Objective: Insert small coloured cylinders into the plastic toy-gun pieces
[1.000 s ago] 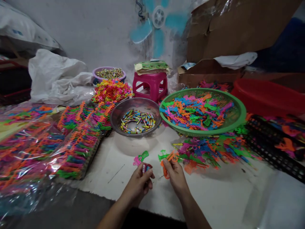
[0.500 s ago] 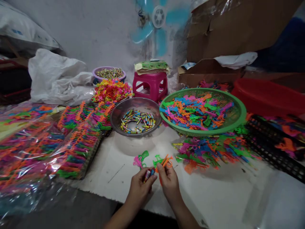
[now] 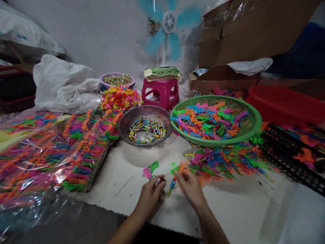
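My left hand [image 3: 150,196] is curled near the front of the white sheet, pinching a few small coloured capsule pieces [image 3: 159,180]. My right hand [image 3: 190,188] sits just to its right, gripping an orange plastic toy [image 3: 181,167] with a small coloured stick [image 3: 172,186] pointing down from its fingers. A pink and green toy piece [image 3: 150,169] lies on the sheet just beyond my left hand. A loose heap of coloured plastic toys [image 3: 223,160] spreads to the right of my right hand.
A metal bowl [image 3: 127,130] holds small coloured capsules. A green basket [image 3: 256,118] is full of toy pieces. Bagged stacks of toys [image 3: 50,159] lie left; a pink stool [image 3: 160,91], a red tub [image 3: 286,103] and cardboard boxes [image 3: 248,34] stand behind.
My hands came together half a second ago, then drew slightly apart. The right hand now has a small coloured stick hanging from its fingers beside the orange toy.
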A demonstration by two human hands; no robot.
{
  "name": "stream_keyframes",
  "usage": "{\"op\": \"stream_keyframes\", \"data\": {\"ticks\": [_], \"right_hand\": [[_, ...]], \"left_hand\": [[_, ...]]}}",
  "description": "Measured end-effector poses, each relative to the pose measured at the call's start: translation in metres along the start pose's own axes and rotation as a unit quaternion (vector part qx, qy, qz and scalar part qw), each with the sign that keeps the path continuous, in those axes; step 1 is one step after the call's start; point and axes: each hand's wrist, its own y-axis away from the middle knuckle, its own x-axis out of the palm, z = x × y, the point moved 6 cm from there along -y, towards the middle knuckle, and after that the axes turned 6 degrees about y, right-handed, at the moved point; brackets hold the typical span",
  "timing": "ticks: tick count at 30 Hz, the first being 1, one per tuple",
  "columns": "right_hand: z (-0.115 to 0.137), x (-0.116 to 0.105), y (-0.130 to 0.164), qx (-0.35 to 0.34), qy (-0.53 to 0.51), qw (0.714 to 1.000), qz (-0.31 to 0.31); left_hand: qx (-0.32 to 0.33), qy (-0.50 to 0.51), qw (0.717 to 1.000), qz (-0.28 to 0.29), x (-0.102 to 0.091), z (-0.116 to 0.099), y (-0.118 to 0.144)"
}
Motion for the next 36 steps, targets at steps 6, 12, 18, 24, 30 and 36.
{"op": "stream_keyframes", "data": {"ticks": [6,12,18,24,30,36], "right_hand": [[-0.026,-0.137,-0.024,0.046,0.178,0.895,-0.407],[-0.022,-0.063,-0.015,-0.129,0.209,0.930,-0.275],[0.002,0.025,0.007,-0.287,0.156,0.945,-0.025],[0.027,0.029,0.022,-0.403,0.176,0.897,0.041],[0.007,0.034,0.017,-0.074,-0.111,0.988,0.076],[0.012,0.041,0.024,-0.049,-0.155,0.983,0.089]], "left_hand": [[0.085,-0.258,0.950,-0.150,-0.050,0.012,-0.027],[0.039,-0.147,0.981,-0.120,-0.034,0.017,-0.030],[-0.086,0.197,0.977,-0.003,-0.023,0.004,-0.019],[-0.117,0.283,0.949,0.071,-0.013,-0.017,-0.006],[-0.116,0.187,0.974,0.061,-0.003,-0.014,-0.003],[-0.023,0.106,0.988,0.106,0.010,-0.020,0.007]]}}
